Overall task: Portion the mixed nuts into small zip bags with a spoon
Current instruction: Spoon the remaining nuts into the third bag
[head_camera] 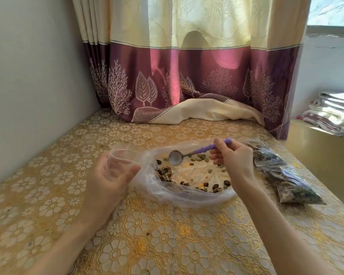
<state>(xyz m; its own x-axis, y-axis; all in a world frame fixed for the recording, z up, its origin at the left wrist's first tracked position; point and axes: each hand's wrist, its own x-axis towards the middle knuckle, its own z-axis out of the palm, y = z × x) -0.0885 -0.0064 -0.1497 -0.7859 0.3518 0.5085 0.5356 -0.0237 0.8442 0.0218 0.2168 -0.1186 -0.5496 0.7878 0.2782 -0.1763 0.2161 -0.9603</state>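
A large clear plastic bag point(187, 197) lies spread open on the table, with mixed nuts point(165, 173) scattered inside it. My right hand point(234, 157) grips the purple handle of a metal spoon point(176, 157), whose empty bowl hovers over the nuts. My left hand point(109, 179) holds a small clear zip bag point(120, 161) with its mouth open, just left of the large bag. The small bag looks empty.
Several filled zip bags of nuts point(286, 175) lie at the right side of the table. The table carries a gold floral cloth point(167, 245). A purple and cream curtain point(187, 86) hangs behind and pools on the table. Folded towels point(334, 114) sit at far right.
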